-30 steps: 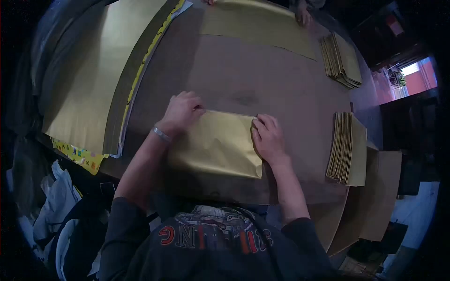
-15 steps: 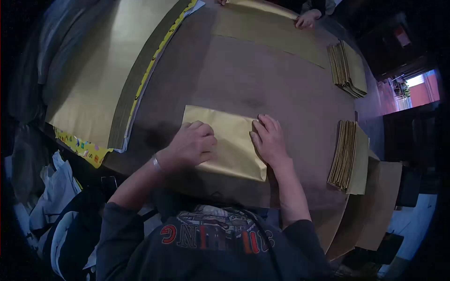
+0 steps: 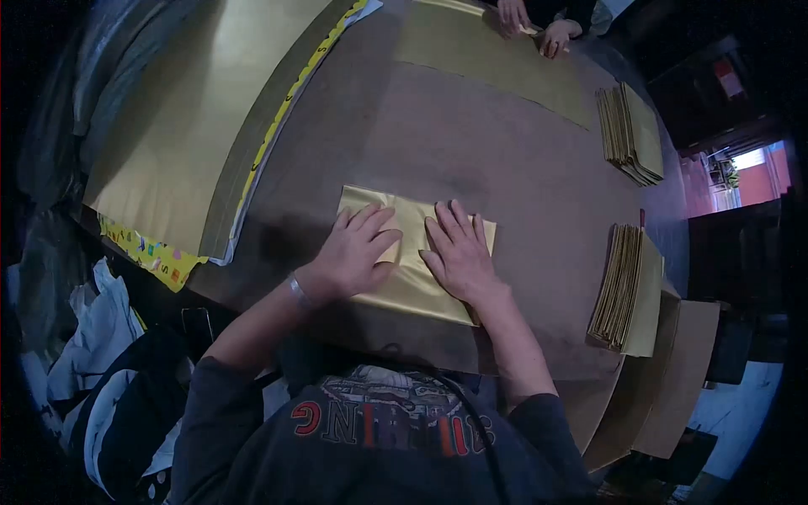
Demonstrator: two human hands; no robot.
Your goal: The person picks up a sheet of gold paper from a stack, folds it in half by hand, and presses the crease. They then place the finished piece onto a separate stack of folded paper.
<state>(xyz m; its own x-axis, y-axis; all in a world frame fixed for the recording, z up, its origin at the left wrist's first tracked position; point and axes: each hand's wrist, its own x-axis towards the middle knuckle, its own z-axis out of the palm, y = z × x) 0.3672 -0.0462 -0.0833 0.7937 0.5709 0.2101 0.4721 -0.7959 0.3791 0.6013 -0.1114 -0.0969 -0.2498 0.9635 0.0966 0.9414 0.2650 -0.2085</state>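
A folded sheet of gold paper [image 3: 410,236] lies on the brown table [image 3: 438,143] right before me. My left hand [image 3: 358,248] rests on its left part, palm down with the fingers spread. On the right part of the sheet, my right hand [image 3: 461,252] lies flat, fingers stretched toward the far edge. Both hands touch the paper, and neither grips it. Soft creases run across the gold surface between and below the hands.
A big stack of gold sheets [image 3: 181,126] covers the table's left side, with yellow printed paper [image 3: 156,257] under it. Two bundles of folded gold paper [image 3: 637,130] [image 3: 644,295] stand at the right, near a cardboard box [image 3: 673,379]. Across the table, another person's hands [image 3: 555,35] work on a gold sheet [image 3: 497,71].
My right hand has moved left from the sheet's right edge onto its surface and flattened. My left hand's fingers have spread. The other person's hands have come closer together.
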